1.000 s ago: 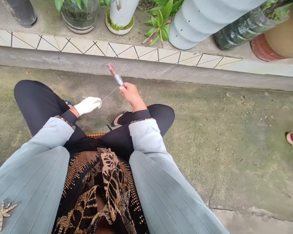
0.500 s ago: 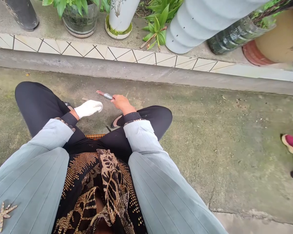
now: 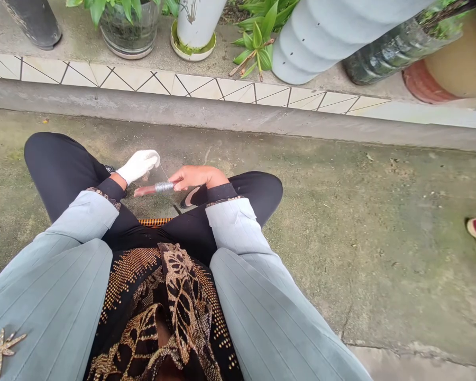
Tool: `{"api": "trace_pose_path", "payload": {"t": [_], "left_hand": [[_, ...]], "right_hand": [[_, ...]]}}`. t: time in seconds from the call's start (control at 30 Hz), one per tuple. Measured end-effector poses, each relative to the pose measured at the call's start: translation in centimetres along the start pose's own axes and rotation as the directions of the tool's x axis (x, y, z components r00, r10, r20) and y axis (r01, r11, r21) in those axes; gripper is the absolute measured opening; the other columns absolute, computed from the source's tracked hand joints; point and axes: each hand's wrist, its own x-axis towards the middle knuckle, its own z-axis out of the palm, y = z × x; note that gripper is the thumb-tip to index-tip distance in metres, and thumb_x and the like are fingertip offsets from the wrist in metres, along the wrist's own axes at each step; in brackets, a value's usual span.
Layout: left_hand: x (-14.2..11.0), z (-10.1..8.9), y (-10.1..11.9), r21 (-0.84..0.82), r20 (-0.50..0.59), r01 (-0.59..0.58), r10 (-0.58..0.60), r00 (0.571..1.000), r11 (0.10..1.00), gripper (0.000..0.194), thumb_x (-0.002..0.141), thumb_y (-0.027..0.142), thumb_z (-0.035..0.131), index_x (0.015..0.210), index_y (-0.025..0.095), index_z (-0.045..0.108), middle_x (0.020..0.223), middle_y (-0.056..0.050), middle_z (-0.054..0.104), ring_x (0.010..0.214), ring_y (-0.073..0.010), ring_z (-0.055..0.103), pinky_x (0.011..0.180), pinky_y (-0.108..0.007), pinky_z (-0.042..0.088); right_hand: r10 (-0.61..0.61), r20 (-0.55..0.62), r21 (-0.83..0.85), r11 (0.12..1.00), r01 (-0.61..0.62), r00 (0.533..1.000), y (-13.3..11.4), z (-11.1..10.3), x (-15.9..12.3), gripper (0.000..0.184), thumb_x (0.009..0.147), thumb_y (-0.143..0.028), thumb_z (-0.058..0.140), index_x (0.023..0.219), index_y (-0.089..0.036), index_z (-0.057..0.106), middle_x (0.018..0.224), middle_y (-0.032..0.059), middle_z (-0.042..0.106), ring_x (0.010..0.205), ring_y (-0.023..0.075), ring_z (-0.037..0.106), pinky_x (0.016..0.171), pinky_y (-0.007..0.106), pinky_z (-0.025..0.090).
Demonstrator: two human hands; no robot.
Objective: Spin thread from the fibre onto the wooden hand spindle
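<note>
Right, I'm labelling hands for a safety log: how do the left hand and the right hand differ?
The left hand wears a white glove; the right hand is bare. The right hand grips a stick wound with wire; the left hand holds a strand of that wire. Both come out of dark cuffs.

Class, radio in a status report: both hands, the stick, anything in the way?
Gloved left hand closed on thin strand. Bare right hand grips reddish stick, silvery winding around it. No obstruction seen between hands.
</note>
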Motion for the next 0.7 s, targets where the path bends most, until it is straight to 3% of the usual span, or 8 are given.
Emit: {"api": "trace_pose_path", "payload": {"t": [0.03, 0.07, 0.17, 0.27, 0.33, 0.43, 0.53, 0.7], "left_hand": [[0.1, 0.0, -0.2, -0.042, -0.046, 0.021, -0.023, 0.999, 0.999, 0.019, 0.083, 0.028, 0.049, 0.073, 0.014, 0.057, 0.06, 0.001, 0.052, 0.046, -0.007, 0.038, 0.045, -0.019, 0.032], [0.2, 0.1, -0.4, -0.082, -0.067, 0.035, -0.04, 0.997, 0.996, 0.019, 0.084, 0.029, 0.049, 0.074, 0.014, 0.057, 0.057, 0.002, 0.049, 0.045, -0.0071, 0.038, 0.044, -0.019, 0.031], [0.0, 0.5, -0.7, -0.154, 0.035, 0.031, -0.026, 0.999, 0.988, 0.021, 0.086, 0.031, 0.048, 0.076, 0.014, 0.057, 0.052, 0.003, 0.045, 0.045, -0.0077, 0.039, 0.046, -0.019, 0.032], [-0.3, 0.9, -0.5, -0.067, 0.19, 0.02, -0.006, 0.982, 0.998, 0.022, 0.087, 0.029, 0.048, 0.076, 0.013, 0.058, 0.05, 0.003, 0.045, 0.045, -0.0076, 0.039, 0.047, -0.02, 0.032], [-0.6, 1.0, -0.1, 0.027, 0.238, -0.017, 0.01, 0.971, 0.999, 0.022, 0.086, 0.029, 0.048, 0.076, 0.013, 0.059, 0.053, 0.002, 0.048, 0.046, -0.0073, 0.039, 0.048, -0.02, 0.031], [-0.9, 1.0, 0.5, 0.125, 0.276, -0.085, 0.048, 0.96, 0.988, 0.025, 0.087, 0.031, 0.046, 0.077, 0.013, 0.061, 0.063, 0.0, 0.056, 0.052, -0.0085, 0.046, 0.051, -0.02, 0.034], [-1.1, 0.9, 1.0, 0.228, 0.3, -0.159, 0.086, 0.95, 0.961, 0.027, 0.086, 0.031, 0.045, 0.075, 0.014, 0.062, 0.069, -0.002, 0.061, 0.059, -0.0107, 0.052, 0.058, -0.022, 0.038], [-1.2, 0.9, 1.2, 0.253, 0.241, -0.156, 0.094, 0.966, 0.955, 0.029, 0.085, 0.032, 0.043, 0.075, 0.013, 0.062, 0.068, -0.001, 0.059, 0.06, -0.0109, 0.05, 0.062, -0.023, 0.039]], "right_hand": [[-0.095, -0.134, 0.077, 0.991, 0.106, 0.986, 0.0, -0.3, -0.5, 0.012, 0.077, -0.025, 0.067, 0.082, -0.015, 0.065, 0.065, -0.0035, 0.055, 0.057, 0.0072, 0.044, 0.058, 0.021, 0.036], [-0.157, -0.302, 0.134, 0.969, 0.205, 0.94, 0.1, -0.7, -0.8, 0.016, 0.077, -0.029, 0.068, 0.081, -0.015, 0.062, 0.065, -0.0036, 0.053, 0.057, 0.0067, 0.043, 0.057, 0.021, 0.036], [-0.146, -0.704, 0.215, 0.889, 0.405, 0.695, 0.9, -1.7, -1.1, 0.027, 0.078, -0.039, 0.07, 0.078, -0.016, 0.055, 0.065, -0.0038, 0.049, 0.055, 0.0061, 0.039, 0.053, 0.019, 0.034], [-0.017, -0.829, 0.259, 0.874, 0.411, 0.559, 2.4, -2.4, -0.3, 0.03, 0.082, -0.043, 0.067, 0.078, -0.018, 0.051, 0.066, -0.0034, 0.048, 0.053, 0.0065, 0.038, 0.051, 0.019, 0.032], [0.089, -0.858, 0.268, 0.918, 0.293, 0.506, 3.4, -2.7, 0.5, 0.024, 0.087, -0.039, 0.06, 0.078, -0.018, 0.051, 0.066, -0.0032, 0.047, 0.053, 0.0073, 0.038, 0.051, 0.02, 0.033], [0.198, -0.859, 0.19, 0.98, -0.065, 0.472, 4.4, -2.9, 1.4, 0.016, 0.089, -0.029, 0.055, 0.079, -0.017, 0.057, 0.066, -0.0017, 0.051, 0.057, 0.0097, 0.043, 0.057, 0.022, 0.037], [0.233, -0.837, 0.024, 0.92, -0.392, 0.495, 4.1, -2.4, 1.8, 0.015, 0.088, -0.029, 0.057, 0.089, -0.018, 0.065, 0.079, 0.0032, 0.062, 0.071, 0.0152, 0.054, 0.07, 0.027, 0.042], [0.316, -0.737, -0.181, 0.76, -0.624, 0.598, 2.5, -1.2, 2.3, 0.026, 0.09, -0.034, 0.053, 0.107, -0.022, 0.069, 0.108, 0.0094, 0.069, 0.095, 0.023, 0.061, 0.078, 0.031, 0.044]]}}
